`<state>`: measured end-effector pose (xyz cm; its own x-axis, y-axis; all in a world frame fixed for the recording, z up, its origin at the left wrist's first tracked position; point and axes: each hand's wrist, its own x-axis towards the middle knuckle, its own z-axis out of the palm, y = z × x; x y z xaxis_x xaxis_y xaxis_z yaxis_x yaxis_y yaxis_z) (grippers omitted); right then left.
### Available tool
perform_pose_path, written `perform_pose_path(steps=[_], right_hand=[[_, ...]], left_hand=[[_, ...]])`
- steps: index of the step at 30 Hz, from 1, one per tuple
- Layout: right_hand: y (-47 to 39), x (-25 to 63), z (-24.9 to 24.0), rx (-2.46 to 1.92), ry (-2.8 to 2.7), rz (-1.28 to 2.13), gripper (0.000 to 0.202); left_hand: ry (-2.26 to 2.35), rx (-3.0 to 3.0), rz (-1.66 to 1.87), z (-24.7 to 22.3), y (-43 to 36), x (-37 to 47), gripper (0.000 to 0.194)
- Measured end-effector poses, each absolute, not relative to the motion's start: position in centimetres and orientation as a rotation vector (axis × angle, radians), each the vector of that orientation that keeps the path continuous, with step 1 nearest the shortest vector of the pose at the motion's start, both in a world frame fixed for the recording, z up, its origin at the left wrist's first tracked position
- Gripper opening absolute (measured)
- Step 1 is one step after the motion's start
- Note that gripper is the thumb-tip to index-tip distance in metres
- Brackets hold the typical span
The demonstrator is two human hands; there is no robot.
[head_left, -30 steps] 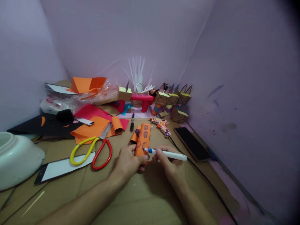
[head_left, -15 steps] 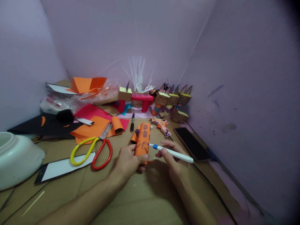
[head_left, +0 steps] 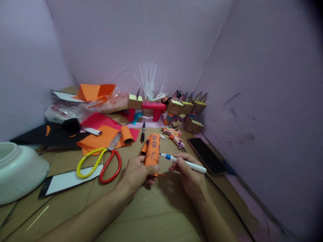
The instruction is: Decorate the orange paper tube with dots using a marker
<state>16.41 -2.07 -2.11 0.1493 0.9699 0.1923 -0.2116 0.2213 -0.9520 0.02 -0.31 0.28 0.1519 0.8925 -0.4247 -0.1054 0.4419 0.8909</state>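
Note:
My left hand [head_left: 140, 171] is closed round the lower end of an orange paper-covered tube [head_left: 152, 149], which carries dark purple outlined spots. In my right hand [head_left: 190, 173] is a white marker [head_left: 186, 163] with a blue band, its tip at the tube's right edge; I cannot tell whether it touches. Behind the tube on the left, a second orange piece [head_left: 144, 148] shows partly. A small white cap [head_left: 162, 136] lies just past the tube, and a black marker [head_left: 143, 131] lies farther back.
Scissors [head_left: 112, 151] with yellow and red handles lie on the left, near orange paper [head_left: 94, 137] and a short orange tube [head_left: 126, 135]. A phone [head_left: 207, 156] and a cable [head_left: 232, 205] are on the right. Cardboard animal heads [head_left: 176, 107] stand at the back; a white pot [head_left: 22, 174] sits left.
The orange tube has turned slightly in my left hand, so its spots sit nearer its right edge. My right hand and the marker have shifted a little.

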Motion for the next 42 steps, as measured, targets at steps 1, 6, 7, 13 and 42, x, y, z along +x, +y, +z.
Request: perform_pose_path(steps=[1,6,7,13,42], right_hand=[[-2.0,16.4,-2.1,-0.958,-1.034,1.061,0.019],[-2.2,16.0,-1.5,-1.089,-1.062,1.020,0.022],[-2.4,16.0,-1.3,-1.132,-1.082,1.004,0.023],[-2.7,16.0,-0.7,-1.257,-1.143,0.904,0.023],[-2.7,15.9,-0.6,-1.300,-1.200,0.845,0.022]], left_hand=[[1.203,0.843,0.846,0.3,-0.3,0.0,0.029],[1.211,0.852,0.832,0.2,-0.3,0.0,0.028],[1.211,0.852,0.828,0.2,-0.3,-0.1,0.027],[1.215,0.872,0.804,0.0,-0.3,-0.1,0.027],[1.225,0.870,0.851,0.2,-0.5,0.1,0.027]])
